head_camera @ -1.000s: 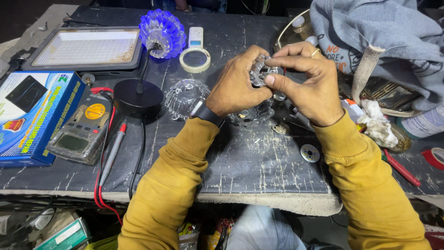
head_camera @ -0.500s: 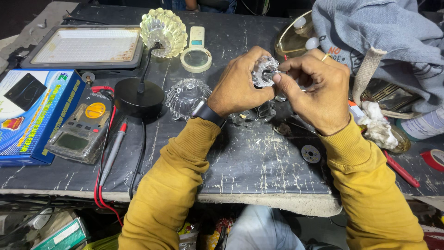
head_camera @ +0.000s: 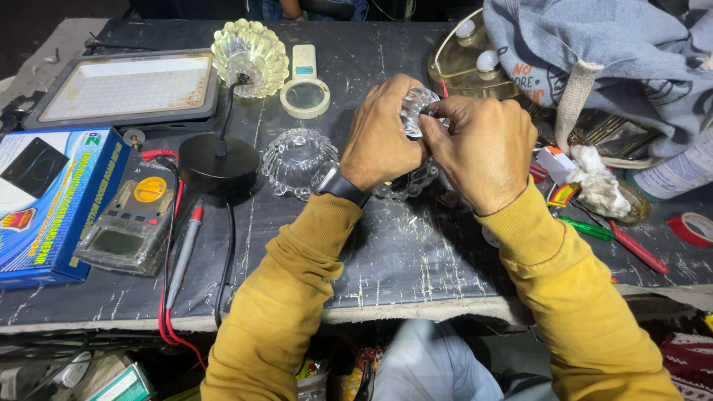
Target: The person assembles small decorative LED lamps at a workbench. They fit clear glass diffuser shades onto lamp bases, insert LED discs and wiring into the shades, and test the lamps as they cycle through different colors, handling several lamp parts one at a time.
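My left hand [head_camera: 386,137] and my right hand [head_camera: 486,148] meet above the dark worktable [head_camera: 416,267], both closed around a small clear ribbed lamp piece [head_camera: 414,108]. Only its top shows between my fingers. A clear ribbed glass shade [head_camera: 297,160] sits on the table just left of my left wrist. Another clear ribbed piece [head_camera: 405,186] lies under my hands, mostly hidden. A black round lamp base [head_camera: 217,162] with a thin stem carries a lit yellowish crystal shade [head_camera: 249,56] at the back.
A multimeter [head_camera: 132,215] with red and black probes lies at left beside a blue box [head_camera: 44,200]. A flat LED panel [head_camera: 126,85], tape roll [head_camera: 306,96], grey cloth bag [head_camera: 609,52], red tape [head_camera: 694,226] and screwdrivers [head_camera: 631,245] surround the work area.
The crystal lamp's glow went from blue to yellowish. My hands shifted slightly and turned the clear piece between the fingers.
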